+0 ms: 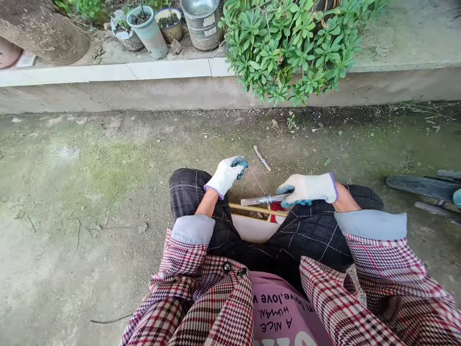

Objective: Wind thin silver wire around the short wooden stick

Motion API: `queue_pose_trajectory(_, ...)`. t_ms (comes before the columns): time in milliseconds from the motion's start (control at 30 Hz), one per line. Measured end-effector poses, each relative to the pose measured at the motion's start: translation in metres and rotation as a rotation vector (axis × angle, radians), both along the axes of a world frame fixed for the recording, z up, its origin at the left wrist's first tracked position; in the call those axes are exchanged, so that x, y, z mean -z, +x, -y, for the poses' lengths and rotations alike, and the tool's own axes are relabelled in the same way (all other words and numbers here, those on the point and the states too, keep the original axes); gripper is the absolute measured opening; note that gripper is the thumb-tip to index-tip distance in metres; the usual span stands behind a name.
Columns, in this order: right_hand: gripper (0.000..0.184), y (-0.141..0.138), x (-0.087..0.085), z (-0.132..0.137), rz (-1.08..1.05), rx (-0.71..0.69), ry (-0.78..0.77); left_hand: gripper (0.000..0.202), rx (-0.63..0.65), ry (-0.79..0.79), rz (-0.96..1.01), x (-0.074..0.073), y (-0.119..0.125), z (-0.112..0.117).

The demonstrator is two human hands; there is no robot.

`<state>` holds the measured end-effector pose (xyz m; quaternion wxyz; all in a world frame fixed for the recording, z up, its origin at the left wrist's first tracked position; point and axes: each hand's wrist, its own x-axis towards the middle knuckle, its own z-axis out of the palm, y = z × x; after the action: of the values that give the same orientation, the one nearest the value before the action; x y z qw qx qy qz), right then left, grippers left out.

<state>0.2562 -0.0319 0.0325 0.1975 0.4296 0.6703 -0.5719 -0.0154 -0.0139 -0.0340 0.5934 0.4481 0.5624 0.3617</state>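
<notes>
My left hand [227, 175], in a white glove with blue-green coated fingers, is closed in a pinch on the end of a thin wire [256, 179]. The wire runs taut down to the right, to a light stick [248, 201] with shiny silvery coils [267, 199] wound round it. My right hand [306, 189], gloved the same way, is wrapped round the other end of this stick and holds it roughly level between my knees. The fingers cover that end. Below it are a yellowish bar [248, 208] and a red piece [276, 209], partly hidden.
A short broken stick [261, 158] lies on the ground ahead. Beyond it runs a low concrete ledge [144, 93] with pots, a metal bucket [203, 29] and a leafy bush [284, 48] overhanging it. Dark wooden legs [421, 186] stick in from the right.
</notes>
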Motion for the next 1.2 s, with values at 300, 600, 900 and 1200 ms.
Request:
queue_pose_trajectory(300,0.021,0.006,0.023,-0.03,0.408,0.205,0.59,0.004,0.196,-0.121,-0.002,-0.007,0.02,0.017)
queue_pose_trajectory(600,0.035,-0.007,-0.002,-0.017,-0.396,0.95,0.184,0.014,0.272,-0.24,0.3,-0.014,0.036,0.023)
queue_pose_trajectory(900,0.035,-0.002,-0.011,-0.012,-0.689,1.131,0.078,0.053,0.325,-0.088,0.517,-0.034,0.007,0.025)
queue_pose_trajectory(1200,0.034,0.003,-0.012,-0.011,-0.814,1.095,0.039,0.061,0.291,-0.092,0.535,-0.03,0.003,0.024)
